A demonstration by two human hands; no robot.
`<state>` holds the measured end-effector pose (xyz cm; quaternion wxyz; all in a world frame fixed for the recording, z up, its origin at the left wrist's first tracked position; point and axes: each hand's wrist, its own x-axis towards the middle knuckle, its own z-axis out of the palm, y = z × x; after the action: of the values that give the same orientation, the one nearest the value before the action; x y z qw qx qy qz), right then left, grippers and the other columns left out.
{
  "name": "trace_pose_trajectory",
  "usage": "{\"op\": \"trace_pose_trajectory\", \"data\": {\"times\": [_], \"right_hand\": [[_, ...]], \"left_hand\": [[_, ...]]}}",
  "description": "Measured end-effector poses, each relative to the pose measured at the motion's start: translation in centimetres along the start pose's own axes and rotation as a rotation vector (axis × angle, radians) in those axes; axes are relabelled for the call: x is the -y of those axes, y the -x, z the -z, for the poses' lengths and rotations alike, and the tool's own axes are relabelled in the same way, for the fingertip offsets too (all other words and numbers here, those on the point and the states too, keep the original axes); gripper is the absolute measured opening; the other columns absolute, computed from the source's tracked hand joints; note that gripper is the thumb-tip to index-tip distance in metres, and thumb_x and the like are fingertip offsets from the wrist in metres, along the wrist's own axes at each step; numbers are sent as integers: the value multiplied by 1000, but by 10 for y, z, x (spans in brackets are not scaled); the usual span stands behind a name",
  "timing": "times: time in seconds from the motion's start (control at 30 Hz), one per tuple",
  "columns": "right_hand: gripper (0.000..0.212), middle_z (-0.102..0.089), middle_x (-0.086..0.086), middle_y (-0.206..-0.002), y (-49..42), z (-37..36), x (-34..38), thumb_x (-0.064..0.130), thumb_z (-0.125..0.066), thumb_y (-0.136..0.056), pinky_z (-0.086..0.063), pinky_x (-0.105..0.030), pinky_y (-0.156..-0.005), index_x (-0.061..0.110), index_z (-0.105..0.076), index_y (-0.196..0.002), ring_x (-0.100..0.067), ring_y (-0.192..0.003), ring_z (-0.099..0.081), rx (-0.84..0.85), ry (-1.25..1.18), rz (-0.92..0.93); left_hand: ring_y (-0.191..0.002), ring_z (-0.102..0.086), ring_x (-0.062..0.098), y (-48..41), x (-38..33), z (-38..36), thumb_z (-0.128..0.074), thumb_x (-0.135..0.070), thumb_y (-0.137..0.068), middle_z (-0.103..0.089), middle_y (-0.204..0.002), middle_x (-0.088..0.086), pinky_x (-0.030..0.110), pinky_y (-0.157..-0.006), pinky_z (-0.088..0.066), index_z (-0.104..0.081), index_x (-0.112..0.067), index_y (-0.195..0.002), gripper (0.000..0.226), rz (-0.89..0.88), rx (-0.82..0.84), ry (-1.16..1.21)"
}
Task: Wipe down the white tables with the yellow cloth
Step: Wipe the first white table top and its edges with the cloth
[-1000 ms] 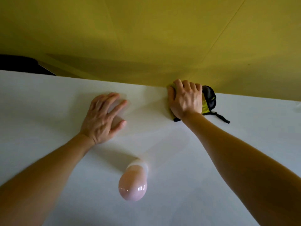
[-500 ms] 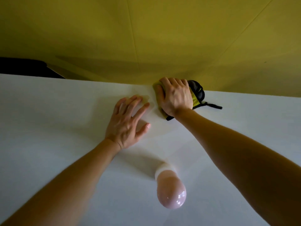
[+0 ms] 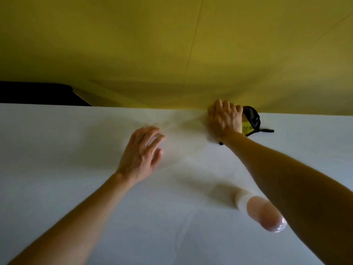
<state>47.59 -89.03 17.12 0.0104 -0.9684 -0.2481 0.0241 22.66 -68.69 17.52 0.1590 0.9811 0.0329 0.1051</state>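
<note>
The white table fills the lower half of the view. My right hand presses the yellow cloth against the table's far edge, fingers curled over it. Only a yellow strip with black trim and a black strap shows past my hand. My left hand rests on the table to the left of the cloth, fingers loosely spread, slightly blurred, holding nothing.
A pink bottle with a white base stands on the table near my right forearm. A yellow wall rises directly behind the table's far edge. A dark object sits at the far left behind the table.
My right hand has slid the cloth leftward along the far edge relative to my left hand. The view has shifted left, so both hands and the bottle appear further right.
</note>
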Motion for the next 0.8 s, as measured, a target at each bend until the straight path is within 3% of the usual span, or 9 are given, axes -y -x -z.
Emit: {"op": "trace_pose_trajectory", "data": {"times": [0.17, 0.23, 0.33, 0.4, 0.5, 0.6, 0.63, 0.7, 0.8], "right_hand": [[34, -66, -15, -95, 10, -13, 163, 36, -34, -107, -38, -50, -88, 15, -61, -104, -39, -88, -62, -32, -215, 28], [34, -65, -13, -95, 17, -17, 200, 38, -38, -108, -38, -48, -86, 15, -63, -106, -39, -86, -60, -52, -258, 119], [45, -69, -8, -119, 15, -14, 160, 49, -38, -113, -45, -48, -98, 20, -60, -140, -37, -107, -63, -15, -284, 414], [54, -69, -7, -131, 8, -9, 107, 55, -38, -113, -47, -47, -104, 22, -54, -153, -35, -117, -63, 28, -282, 420], [45, -73, -14, -121, 10, -10, 59, 49, -45, -109, -47, -49, -98, 17, -65, -134, -42, -109, -66, -101, -265, 73], [29, -69, -16, -95, 19, -19, 117, 38, -52, -100, -45, -51, -96, 14, -69, -103, -41, -94, -64, -237, -194, -218], [27, -67, -15, -91, 20, -19, 151, 38, -54, -99, -44, -51, -96, 15, -68, -98, -40, -92, -62, -249, -221, -214], [27, -67, -12, -89, 21, -19, 219, 40, -54, -101, -43, -49, -90, 17, -68, -97, -39, -88, -61, -216, -308, -36], [33, -70, -8, -98, 23, -22, 257, 44, -50, -107, -42, -47, -88, 19, -71, -113, -38, -91, -63, -195, -363, 196]], "left_hand": [[-153, -45, 43, 58, 87, 36, -54, -43, -109, -51, -162, 21, 61, -125, -35, -55, -13, -159, 58, 137, 69, -228], [-160, -36, 40, 78, 112, 46, -49, -51, -108, -41, -171, 18, 64, -129, -27, -45, -13, -166, 69, 176, 75, -262], [-166, -25, 37, 96, 128, 47, -47, -57, -105, -27, -179, 12, 69, -128, -23, -37, -10, -169, 81, 146, 90, -227], [-167, -22, 36, 96, 130, 47, -45, -59, -104, -24, -181, 10, 70, -128, -23, -35, -11, -170, 82, 141, 75, -209], [-168, -21, 34, 93, 130, 48, -45, -60, -103, -23, -181, 8, 69, -128, -22, -35, -13, -171, 83, 150, 70, -201], [-168, -20, 33, 97, 131, 45, -46, -60, -103, -23, -181, 8, 68, -129, -23, -34, -14, -171, 83, 149, 71, -219], [-168, -20, 33, 98, 132, 44, -47, -59, -102, -23, -181, 8, 68, -129, -23, -34, -14, -171, 83, 141, 71, -221], [-168, -20, 33, 98, 135, 44, -48, -58, -103, -23, -181, 8, 68, -129, -23, -34, -13, -171, 82, 145, 60, -228], [-168, -21, 34, 100, 138, 43, -50, -55, -103, -24, -181, 9, 68, -129, -23, -36, -13, -170, 80, 129, 51, -223]]}}
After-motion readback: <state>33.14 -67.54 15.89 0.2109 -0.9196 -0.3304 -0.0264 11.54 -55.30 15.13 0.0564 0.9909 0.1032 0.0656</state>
